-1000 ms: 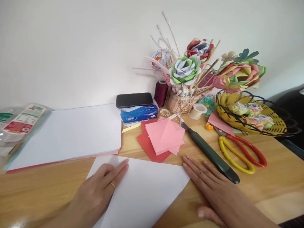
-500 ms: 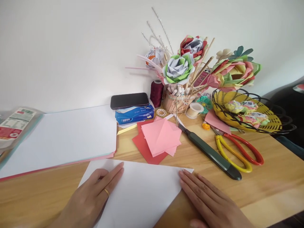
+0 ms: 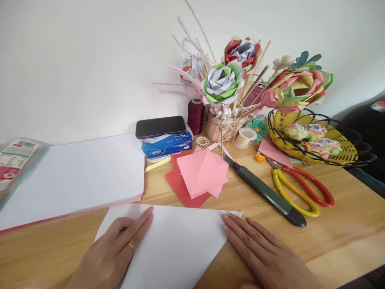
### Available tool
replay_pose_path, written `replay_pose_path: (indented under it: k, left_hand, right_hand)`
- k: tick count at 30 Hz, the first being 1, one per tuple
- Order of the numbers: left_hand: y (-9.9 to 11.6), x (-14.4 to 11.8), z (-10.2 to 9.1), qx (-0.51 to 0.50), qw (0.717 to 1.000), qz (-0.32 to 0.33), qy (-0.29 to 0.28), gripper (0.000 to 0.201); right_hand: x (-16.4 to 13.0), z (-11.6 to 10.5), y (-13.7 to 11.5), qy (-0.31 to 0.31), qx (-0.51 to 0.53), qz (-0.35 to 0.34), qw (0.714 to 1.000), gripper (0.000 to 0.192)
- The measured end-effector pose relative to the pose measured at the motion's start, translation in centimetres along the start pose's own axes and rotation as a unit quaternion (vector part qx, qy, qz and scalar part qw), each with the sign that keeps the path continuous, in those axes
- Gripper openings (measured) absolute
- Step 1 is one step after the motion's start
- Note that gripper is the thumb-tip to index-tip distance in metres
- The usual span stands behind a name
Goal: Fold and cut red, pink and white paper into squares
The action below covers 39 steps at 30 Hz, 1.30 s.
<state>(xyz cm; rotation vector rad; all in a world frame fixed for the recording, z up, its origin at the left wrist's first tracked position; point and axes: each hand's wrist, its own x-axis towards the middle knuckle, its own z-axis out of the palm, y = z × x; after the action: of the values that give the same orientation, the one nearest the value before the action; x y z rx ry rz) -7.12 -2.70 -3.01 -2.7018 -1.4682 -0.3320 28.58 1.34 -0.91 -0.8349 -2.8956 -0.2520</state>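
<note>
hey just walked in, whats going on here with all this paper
A person is pressing a white sheet flat on the wooden table: the left hand lies on its left part, the right hand touches it near the right corner. Just beyond it, pink paper squares lie over red paper. A green-handled tool and scissors lie to the right, untouched, and paper flowers stand at the back.
</note>
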Motion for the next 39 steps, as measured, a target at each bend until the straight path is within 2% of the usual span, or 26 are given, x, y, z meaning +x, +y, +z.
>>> replay_pose_path:
  k: [4, 9, 12, 14, 17, 19, 21, 23, 25, 29, 32, 35, 39]
  left_hand:
    - [0.1, 0.2, -0.1, 0.004, 1.0, 0.003, 0.008, 0.057]
    - [0.2, 0.2, -0.1, 0.004, 1.0, 0.01, 0.019, 0.058]
    - [0.2, 0.2, 0.0, 0.013, 1.0, 0.014, 0.018, 0.059]
    - [0.2, 0.3, -0.1, 0.019, 0.999, 0.018, 0.018, 0.059]
    - [0.4, 0.5, -0.3, 0.025, 0.999, 0.027, 0.014, 0.06]
    - [0.4, 0.6, -0.5, 0.024, 0.999, 0.021, 0.009, 0.062]
    - [0.4, 0.7, -0.6, 0.022, 0.999, 0.022, 0.01, 0.062]
    - [0.3, 0.6, -0.5, 0.017, 0.999, 0.031, 0.014, 0.061]
    - [0.4, 0.5, -0.3, 0.01, 0.999, 0.025, 0.018, 0.059]
    - [0.9, 0.4, 0.7, -0.017, 0.998, -0.012, 0.06, 0.054]
    - [1.4, 0.5, 1.3, -0.02, 0.996, -0.025, 0.084, 0.051]
    - [1.5, 0.7, 1.4, -0.017, 0.996, -0.022, 0.083, 0.05]
    - [1.4, 0.9, 1.3, -0.012, 0.997, -0.019, 0.08, 0.043]
  right_hand:
    - [-0.5, 0.2, 0.2, -0.008, -0.012, -0.007, 1.0, 0.083]
    - [-0.7, 0.1, 1.0, -0.003, -0.044, 0.041, 0.998, 0.085]
    - [-1.2, 0.0, 1.0, 0.004, -0.024, 0.063, 0.998, 0.084]
    - [-1.8, 0.1, 0.9, 0.034, 0.0, 0.117, 0.993, 0.075]
    - [-2.6, 0.1, 1.0, 0.096, 0.031, 0.222, 0.97, 0.053]
    - [-2.6, 0.1, 1.2, 0.118, 0.048, 0.254, 0.959, 0.041]
    - [-2.1, 0.0, 1.4, 0.13, 0.06, 0.253, 0.957, 0.033]
    - [-1.3, -0.3, 1.5, 0.148, 0.061, 0.224, 0.961, 0.032]
    - [-0.4, -0.5, 1.3, 0.149, 0.06, 0.157, 0.974, 0.039]
    - [0.8, -0.4, 0.6, 0.096, 0.073, 0.019, 0.993, 0.061]
    - [1.7, 0.8, 0.6, 0.109, 0.06, -0.058, 0.991, 0.063]
    - [3.6, 1.9, 0.9, 0.138, 0.008, -0.13, 0.982, 0.059]
    - [6.6, 1.9, 0.7, 0.12, -0.004, -0.187, 0.975, 0.058]
